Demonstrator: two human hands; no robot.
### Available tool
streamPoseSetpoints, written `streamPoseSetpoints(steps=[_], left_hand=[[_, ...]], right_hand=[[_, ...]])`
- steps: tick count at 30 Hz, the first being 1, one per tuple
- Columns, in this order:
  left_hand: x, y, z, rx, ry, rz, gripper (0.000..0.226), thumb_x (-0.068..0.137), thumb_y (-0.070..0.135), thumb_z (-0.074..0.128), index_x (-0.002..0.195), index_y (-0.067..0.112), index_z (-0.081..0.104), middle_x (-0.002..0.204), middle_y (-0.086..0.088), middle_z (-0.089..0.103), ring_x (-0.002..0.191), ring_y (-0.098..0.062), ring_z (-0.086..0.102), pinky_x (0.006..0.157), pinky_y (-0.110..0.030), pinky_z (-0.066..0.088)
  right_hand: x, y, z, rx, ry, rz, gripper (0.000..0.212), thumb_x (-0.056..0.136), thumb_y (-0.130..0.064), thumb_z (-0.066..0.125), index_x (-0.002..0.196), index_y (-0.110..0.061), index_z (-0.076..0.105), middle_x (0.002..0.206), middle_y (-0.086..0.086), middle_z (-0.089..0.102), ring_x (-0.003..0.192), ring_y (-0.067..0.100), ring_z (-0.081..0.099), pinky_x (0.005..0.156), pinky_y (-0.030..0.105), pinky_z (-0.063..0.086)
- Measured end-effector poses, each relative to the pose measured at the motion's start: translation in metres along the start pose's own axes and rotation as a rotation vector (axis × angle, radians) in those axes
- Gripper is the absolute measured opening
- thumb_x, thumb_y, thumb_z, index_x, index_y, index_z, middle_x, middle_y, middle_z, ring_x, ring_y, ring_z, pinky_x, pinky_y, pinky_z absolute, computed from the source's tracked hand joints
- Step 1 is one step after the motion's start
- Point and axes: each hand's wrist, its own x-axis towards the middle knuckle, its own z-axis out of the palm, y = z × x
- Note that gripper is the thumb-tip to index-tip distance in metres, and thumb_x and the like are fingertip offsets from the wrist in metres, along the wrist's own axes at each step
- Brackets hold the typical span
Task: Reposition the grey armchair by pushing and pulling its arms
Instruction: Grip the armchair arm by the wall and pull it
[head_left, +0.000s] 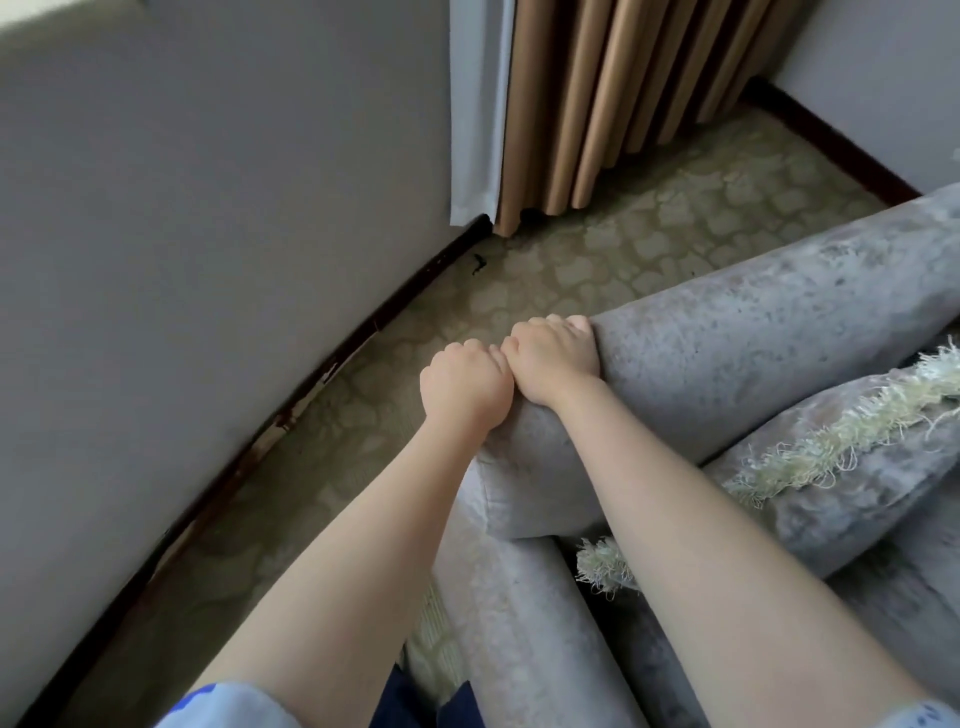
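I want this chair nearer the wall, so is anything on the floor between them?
Only a small dark object lies on the carpet by the skirting, near the curtain. Left hand and right hand grip the grey armchair directly.

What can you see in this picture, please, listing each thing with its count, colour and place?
armchair: one, grey, right side, near the room corner.
cushion: one, grey with pale fringe, in the armchair.
curtain: one, tan, top centre, hanging down to the carpet.
liner: one, white, left of the curtain.
carpet: one, green patterned, across the floor.
walls: two, grey, left and top right.
skirting: dark brown, along the foot of both walls.
scrap: one, black, on the carpet near the corner.
left grip: one, bare, curled over the end of the armchair's padded roll.
right grip: one, bare, curled over the same roll, beside the left grip.
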Motion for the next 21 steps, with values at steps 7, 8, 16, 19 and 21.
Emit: streamPoseSetpoints(steps=[7,8,16,19,21], left_hand=[[0.004,0.0,-0.015,0.018,-0.156,0.01,0.043,0.097,0.034,0.024,0.097,0.004,0.055,0.107,-0.016,0.058,0.101,-0.034,0.053,0.083,-0.04,0.039],[0.007,-0.001,-0.016,0.028,-0.199,0.015,0.043,0.096,0.035,0.023,0.099,0.005,0.054,0.109,-0.015,0.057,0.103,-0.033,0.052,0.084,-0.04,0.039],[0.063,-0.011,-0.028,0.156,-0.557,0.256,0.041,0.093,0.034,0.025,0.1,0.01,0.057,0.114,-0.011,0.059,0.103,-0.028,0.054,0.077,-0.032,0.04],[0.088,-0.013,-0.035,0.266,-0.578,0.417,0.045,0.093,0.044,0.027,0.114,0.012,0.052,0.122,-0.008,0.052,0.113,-0.028,0.05,0.091,-0.037,0.039],[0.111,-0.011,-0.046,0.359,-0.506,0.604,0.047,0.094,0.047,0.029,0.122,0.014,0.047,0.127,-0.007,0.048,0.118,-0.027,0.045,0.095,-0.04,0.035]], right_hand=[[-0.001,-0.004,-0.006,0.043,-0.039,0.027,0.038,0.096,-0.031,0.028,0.097,-0.017,0.064,0.11,0.001,0.062,0.108,0.019,0.049,0.097,0.034,0.025],[-0.002,-0.004,-0.005,0.044,-0.043,0.033,0.038,0.096,-0.031,0.029,0.097,-0.017,0.064,0.11,0.001,0.062,0.108,0.019,0.049,0.097,0.033,0.024],[-0.002,-0.009,-0.006,0.152,0.071,0.155,0.023,0.088,-0.03,0.04,0.093,-0.022,0.061,0.102,-0.004,0.062,0.105,0.017,0.051,0.097,0.028,0.024],[0.003,-0.01,-0.004,0.215,0.204,0.438,0.047,0.079,-0.042,0.051,0.123,-0.026,0.049,0.133,-0.006,0.046,0.122,0.017,0.041,0.102,0.031,0.021],[0.021,-0.002,-0.014,0.171,0.298,0.755,0.071,0.076,-0.05,0.056,0.138,-0.025,0.034,0.15,-0.001,0.025,0.135,0.022,0.026,0.11,0.039,0.013]])
